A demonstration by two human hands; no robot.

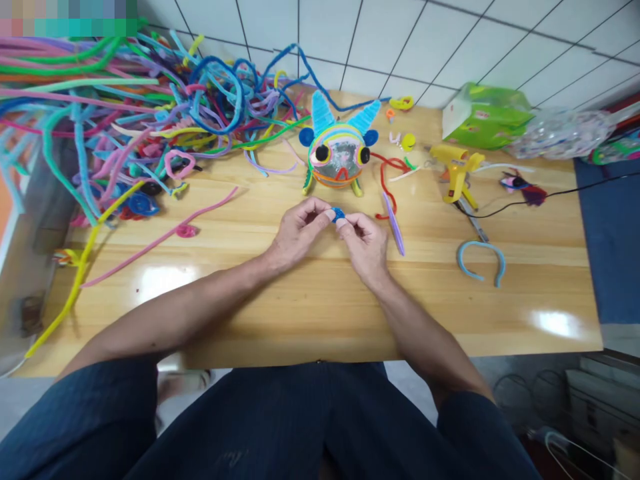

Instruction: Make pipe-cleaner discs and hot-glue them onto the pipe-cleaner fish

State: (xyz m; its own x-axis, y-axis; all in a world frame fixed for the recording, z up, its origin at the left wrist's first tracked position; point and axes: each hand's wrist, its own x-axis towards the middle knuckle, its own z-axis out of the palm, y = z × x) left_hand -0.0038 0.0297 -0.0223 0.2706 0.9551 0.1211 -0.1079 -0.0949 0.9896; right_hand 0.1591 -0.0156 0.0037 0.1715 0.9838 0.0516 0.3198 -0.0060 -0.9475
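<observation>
Between the fingertips of both hands is a small blue coil of pipe cleaner (339,214). My left hand (304,230) pinches its left side with thumb and forefinger. From the right, my right hand (364,243) grips the same coil, also in a pinch. Both hands are a little above or on the wooden table; the exact height is unclear. Just beyond them stands a pipe-cleaner animal figure (340,157) with light blue pointed ears, blue side discs, big black eyes and short green-yellow legs. A purple stick-like piece (394,225) and a red pipe cleaner (383,177) lie right of my right hand.
A tangled heap of pipe cleaners (150,120) covers the table's left back. A pink pipe cleaner (160,247) and a long yellow one (80,267) lie left. Rightward are a yellow glue gun (455,173) with cord, a light blue curved piece (481,247) and a green package (487,117).
</observation>
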